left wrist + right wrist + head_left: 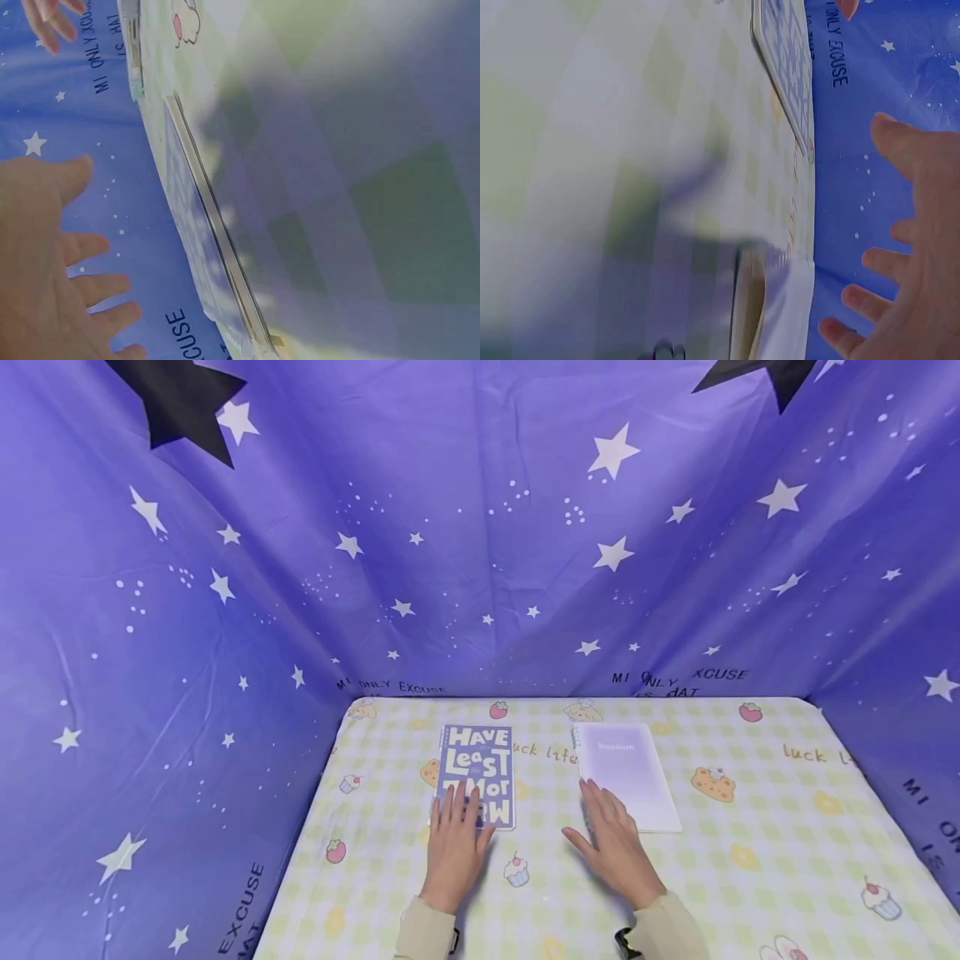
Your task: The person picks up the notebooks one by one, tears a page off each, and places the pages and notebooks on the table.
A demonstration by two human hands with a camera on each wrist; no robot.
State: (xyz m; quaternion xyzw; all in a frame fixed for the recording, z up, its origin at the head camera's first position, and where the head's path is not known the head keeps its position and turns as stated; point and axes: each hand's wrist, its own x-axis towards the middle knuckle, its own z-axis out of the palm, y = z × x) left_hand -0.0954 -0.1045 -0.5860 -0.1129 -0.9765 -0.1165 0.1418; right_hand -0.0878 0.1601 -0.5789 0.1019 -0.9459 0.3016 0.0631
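Two spiral notebooks lie side by side. The left one, a blue notebook (478, 752) with big white lettering, has my left hand (454, 843) over its lower part. To the right is a pale lilac notebook (630, 777) with "freedom" on its cover; my right hand (617, 847) hovers by its lower left corner. In the left wrist view, the left hand (45, 262) shows spread fingers above the blue notebook (217, 232), apart from it. The right wrist view has the right hand (922, 247), fingers spread and holding nothing, above the lilac notebook (780, 307).
A checkered tablecloth (750, 902) with cupcake, strawberry and flower prints covers the table. Purple star-printed curtains (487, 527) hang at the back and both sides, close to the table's edges.
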